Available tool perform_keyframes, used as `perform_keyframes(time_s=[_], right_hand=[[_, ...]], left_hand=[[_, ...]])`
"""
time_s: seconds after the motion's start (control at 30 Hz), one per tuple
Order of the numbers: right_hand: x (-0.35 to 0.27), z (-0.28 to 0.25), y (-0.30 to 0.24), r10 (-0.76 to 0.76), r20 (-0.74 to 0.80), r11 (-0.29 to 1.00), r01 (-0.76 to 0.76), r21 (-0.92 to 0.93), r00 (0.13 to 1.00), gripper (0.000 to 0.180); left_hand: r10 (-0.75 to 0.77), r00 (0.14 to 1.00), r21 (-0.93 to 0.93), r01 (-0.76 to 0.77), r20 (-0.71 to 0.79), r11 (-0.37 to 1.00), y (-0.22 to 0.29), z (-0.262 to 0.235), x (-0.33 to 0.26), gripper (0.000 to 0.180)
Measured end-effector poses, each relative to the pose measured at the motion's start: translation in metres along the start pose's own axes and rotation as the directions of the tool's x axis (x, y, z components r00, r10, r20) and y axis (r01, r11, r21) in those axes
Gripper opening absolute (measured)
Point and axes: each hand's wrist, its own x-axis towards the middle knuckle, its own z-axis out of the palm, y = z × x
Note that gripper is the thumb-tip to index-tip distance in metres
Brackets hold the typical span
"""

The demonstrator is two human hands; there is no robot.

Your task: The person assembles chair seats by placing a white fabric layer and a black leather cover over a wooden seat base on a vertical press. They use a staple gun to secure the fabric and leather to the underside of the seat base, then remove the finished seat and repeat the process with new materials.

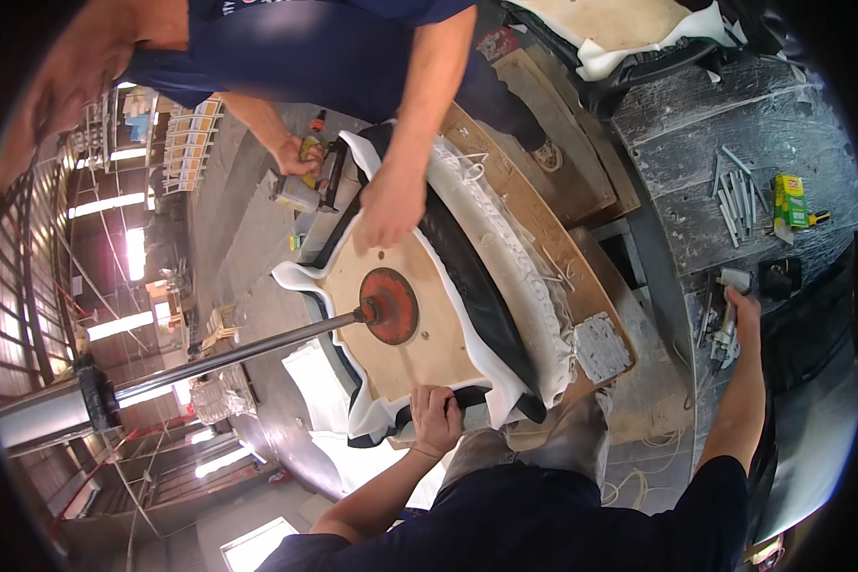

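Directly below the red disc [402, 319], the left hand [436, 419] has its fingers curled closed on the near edge of the padded panel [439, 357], which lies under that disc. Well to the disc's right, the right hand [745, 313] wraps its fingers around a metallic hand tool [724, 338] at the bench [667, 172]. Above the disc, a co-worker's hand [394, 205] reaches over the panel; farther up and left, the co-worker's other hand [298, 158] grips a staple gun [298, 194].
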Motion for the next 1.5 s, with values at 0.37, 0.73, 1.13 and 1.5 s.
perform_keyframes(time_s=[0.37,0.73,1.13,1.5], right_hand=[[-0.095,0.050,0.019,-0.381,-0.362,0.798,0.104,-0.594,0.850,0.069],[-0.263,0.187,0.005,-0.436,-0.010,0.886,0.431,0.173,0.900,0.047],[-0.315,0.204,-0.065,-0.547,0.246,0.604,0.581,-0.545,0.800,0.064],[-0.317,0.207,-0.063,-0.614,0.251,0.545,0.632,-0.551,0.748,0.066]], left_hand=[[0.077,0.994,-0.066,-0.083,-0.078,0.994,-0.026,-0.012,-0.008,0.010],[0.182,0.961,-0.167,-0.218,-0.210,0.962,-0.038,-0.019,-0.013,0.010],[0.090,0.971,-0.212,-0.138,-0.221,0.967,-0.039,-0.024,-0.028,0.008],[0.138,0.946,-0.181,-0.197,-0.294,0.964,-0.042,-0.026,-0.033,0.008]])
